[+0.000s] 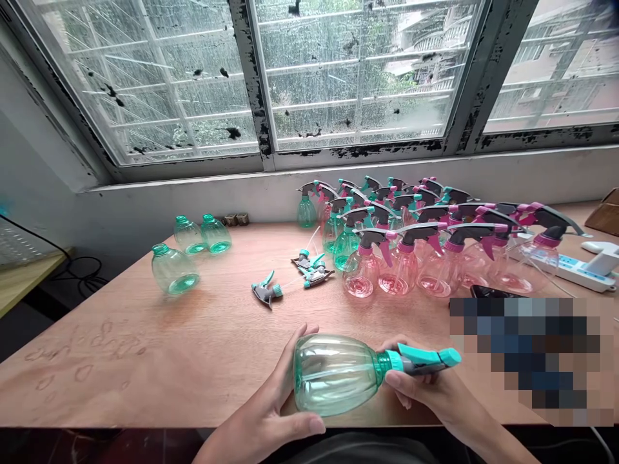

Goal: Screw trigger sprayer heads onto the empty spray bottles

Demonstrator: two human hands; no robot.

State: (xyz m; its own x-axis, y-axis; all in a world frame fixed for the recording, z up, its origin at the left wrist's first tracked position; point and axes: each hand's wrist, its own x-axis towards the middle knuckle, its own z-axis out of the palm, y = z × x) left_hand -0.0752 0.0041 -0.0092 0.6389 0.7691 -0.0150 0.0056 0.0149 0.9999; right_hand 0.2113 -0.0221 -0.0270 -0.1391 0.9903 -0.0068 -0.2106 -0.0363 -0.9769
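Over the worktop (145, 361), my left hand (271, 401) cups the green bottle (336, 375), which looks light, slippery and squeezy, while my right hand (432, 388) pinches its cap (394, 361), likely the best grip.

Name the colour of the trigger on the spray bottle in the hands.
The trigger is turquoise, seen best in the head view.

From far away, I see big windows (333, 93) with dark spots on the glass. Black patches show on the gray frame (254, 77). Daylight comes in past white bars (158, 58) and green leaves (285, 96). A brown wooden table (97, 328) stands by the pale wall (271, 193). A yellow tabletop (29, 270) sits left.
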